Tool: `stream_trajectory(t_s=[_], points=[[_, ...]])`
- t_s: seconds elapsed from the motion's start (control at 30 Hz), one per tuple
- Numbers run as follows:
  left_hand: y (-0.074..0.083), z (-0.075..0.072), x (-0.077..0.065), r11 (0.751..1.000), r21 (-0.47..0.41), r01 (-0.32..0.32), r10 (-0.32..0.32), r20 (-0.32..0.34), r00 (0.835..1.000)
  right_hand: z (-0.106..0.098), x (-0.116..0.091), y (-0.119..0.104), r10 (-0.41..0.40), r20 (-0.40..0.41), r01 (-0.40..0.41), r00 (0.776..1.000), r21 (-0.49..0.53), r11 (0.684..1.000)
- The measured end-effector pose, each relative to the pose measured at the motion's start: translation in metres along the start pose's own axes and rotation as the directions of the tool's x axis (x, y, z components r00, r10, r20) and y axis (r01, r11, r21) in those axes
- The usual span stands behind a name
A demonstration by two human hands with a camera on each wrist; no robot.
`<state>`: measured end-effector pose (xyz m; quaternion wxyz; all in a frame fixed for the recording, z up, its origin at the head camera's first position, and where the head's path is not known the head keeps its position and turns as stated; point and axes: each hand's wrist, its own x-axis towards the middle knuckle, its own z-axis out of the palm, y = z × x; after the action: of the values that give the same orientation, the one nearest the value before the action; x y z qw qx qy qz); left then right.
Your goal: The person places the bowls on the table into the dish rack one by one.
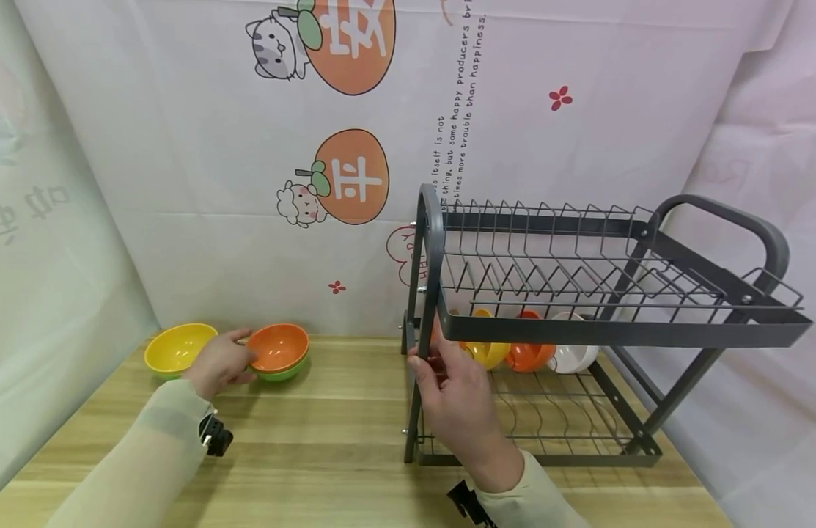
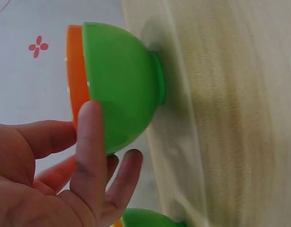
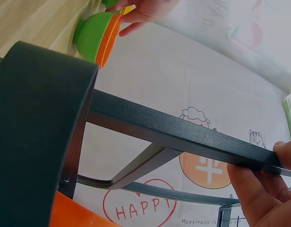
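Note:
In the head view, an orange bowl (image 1: pixel 278 347) sits nested in a green bowl (image 1: pixel 284 372) at the back of the table. My left hand (image 1: pixel 224 361) is at their left side. Its thumb and a finger straddle the rim, pinching it, in the left wrist view, where the green bowl's (image 2: pixel 119 85) outside faces me. My right hand (image 1: pixel 462 407) grips the near left upright of a dark metal two-tier dish rack (image 1: pixel 426 315). In the right wrist view, its fingers and thumb (image 3: pixel 266 189) lie on opposite sides of the bar.
A yellow bowl (image 1: pixel 179 348), with green beneath it, stands left of my left hand. On the rack's lower tier are a yellow bowl (image 1: pixel 488 354), an orange-red bowl (image 1: pixel 530 356) and a white bowl (image 1: pixel 572 358). A printed white cloth (image 1: pixel 203 161) hangs behind the wooden table (image 1: pixel 328 440).

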<state>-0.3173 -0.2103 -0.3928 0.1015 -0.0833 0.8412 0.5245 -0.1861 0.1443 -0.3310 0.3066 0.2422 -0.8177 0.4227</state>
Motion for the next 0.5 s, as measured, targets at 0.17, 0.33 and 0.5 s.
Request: stream_trajectory(t_s=[0.17, 0.33, 0.5], points=[[-0.005, 0.003, 0.005, 1.000, -0.002, 0.023, -0.023, -0.056, 0.998, 0.000, 0.001, 0.000, -0.014, -0.001, 0.014, 1.000, -0.004, 1.000], [-0.009, 0.005, 0.011, 0.999, -0.034, 0.021, -0.023, -0.057, 0.998, 0.000, 0.001, -0.001, -0.016, 0.000, 0.016, 1.000, -0.002, 1.000], [-0.004, 0.007, 0.008, 0.999, -0.039, 0.019, -0.021, -0.047, 0.999, 0.001, 0.000, 0.000, -0.033, -0.009, 0.033, 0.999, -0.001, 0.999]])
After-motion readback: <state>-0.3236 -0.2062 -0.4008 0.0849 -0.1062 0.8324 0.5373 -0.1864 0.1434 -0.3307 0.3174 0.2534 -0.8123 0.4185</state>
